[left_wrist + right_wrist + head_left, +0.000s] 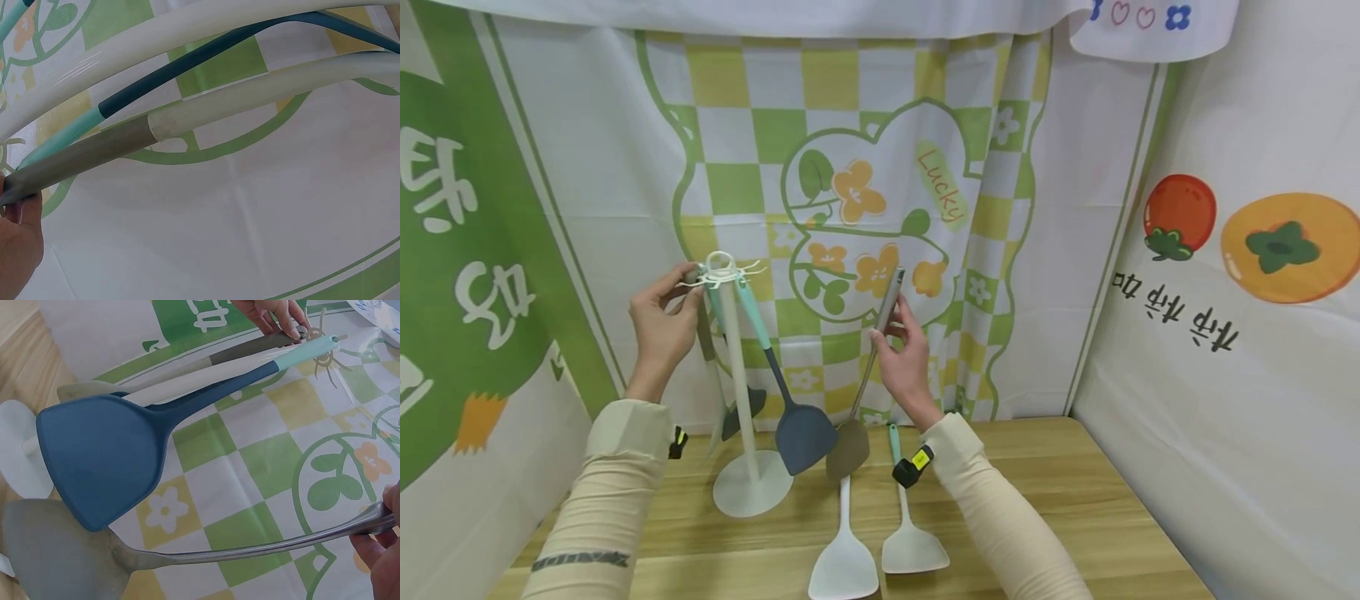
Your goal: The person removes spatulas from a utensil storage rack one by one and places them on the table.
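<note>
My left hand (pixel 662 325) is at the hook ring atop a white utensil stand (pixel 741 375). Its thumb and fingers pinch the handle end of a cream utensil with a grey-brown grip (pixel 81 159); its head, partly hidden behind other utensils, appears in the right wrist view. On the stand hangs a dark blue turner (pixel 805 437) with a mint handle, and a second mint-handled dark utensil (pixel 187 65) hangs behind the post. Right of the stand, my right hand (pixel 906 358) grips the metal handle of a grey-brown turner (pixel 848 454), head downward.
On the wooden table (pixel 1037 500) lie a white turner (pixel 844 571) and a cream turner (pixel 913 552) with a mint handle end. Behind hangs a green-and-yellow checked cloth (pixel 775 183). Printed cloth walls stand at both sides.
</note>
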`<state>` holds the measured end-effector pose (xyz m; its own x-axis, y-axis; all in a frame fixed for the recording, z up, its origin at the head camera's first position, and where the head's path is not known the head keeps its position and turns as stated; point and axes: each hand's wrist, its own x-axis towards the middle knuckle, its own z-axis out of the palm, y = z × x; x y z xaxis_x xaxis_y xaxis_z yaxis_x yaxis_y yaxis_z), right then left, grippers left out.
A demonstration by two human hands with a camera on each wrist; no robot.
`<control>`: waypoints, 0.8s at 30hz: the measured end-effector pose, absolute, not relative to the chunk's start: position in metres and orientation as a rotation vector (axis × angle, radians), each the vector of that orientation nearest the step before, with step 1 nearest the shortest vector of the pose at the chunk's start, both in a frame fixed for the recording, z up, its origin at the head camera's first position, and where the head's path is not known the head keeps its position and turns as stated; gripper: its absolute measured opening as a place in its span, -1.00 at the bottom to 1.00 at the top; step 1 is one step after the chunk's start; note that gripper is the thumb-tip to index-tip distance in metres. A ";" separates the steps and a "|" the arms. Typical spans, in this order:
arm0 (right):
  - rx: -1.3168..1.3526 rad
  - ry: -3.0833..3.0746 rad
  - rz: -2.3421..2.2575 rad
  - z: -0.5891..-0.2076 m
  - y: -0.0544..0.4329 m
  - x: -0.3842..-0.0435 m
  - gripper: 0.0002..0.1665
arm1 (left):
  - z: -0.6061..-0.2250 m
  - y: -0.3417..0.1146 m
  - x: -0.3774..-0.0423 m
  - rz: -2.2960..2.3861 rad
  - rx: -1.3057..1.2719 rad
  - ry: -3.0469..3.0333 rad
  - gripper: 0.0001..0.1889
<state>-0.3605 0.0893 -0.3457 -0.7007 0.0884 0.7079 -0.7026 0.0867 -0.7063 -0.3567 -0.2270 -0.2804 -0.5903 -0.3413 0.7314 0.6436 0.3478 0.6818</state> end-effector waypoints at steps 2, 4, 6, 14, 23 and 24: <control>0.588 -1.764 1.669 -0.349 0.091 -0.364 -0.17 | -0.280 -0.227 -0.357 -1.396 -0.270 -1.722 -0.64; 0.576 -1.760 1.658 -0.350 0.093 -0.366 -0.18 | -0.280 -0.227 -0.357 -1.399 -0.267 -1.721 -0.64; 0.568 -1.756 1.642 -0.350 0.095 -0.368 -0.18 | -0.280 -0.227 -0.358 -1.400 -0.266 -1.720 -0.64; 0.549 -1.734 1.597 -0.349 0.102 -0.370 -0.18 | -0.281 -0.227 -0.358 -1.410 -0.272 -1.713 -0.64; 0.548 -1.717 1.606 -0.347 0.111 -0.369 -0.19 | -0.275 -0.220 -0.346 -1.414 -0.270 -1.718 -0.65; 0.552 -1.710 1.610 -0.347 0.112 -0.370 -0.19 | -0.275 -0.221 -0.346 -1.416 -0.270 -1.716 -0.65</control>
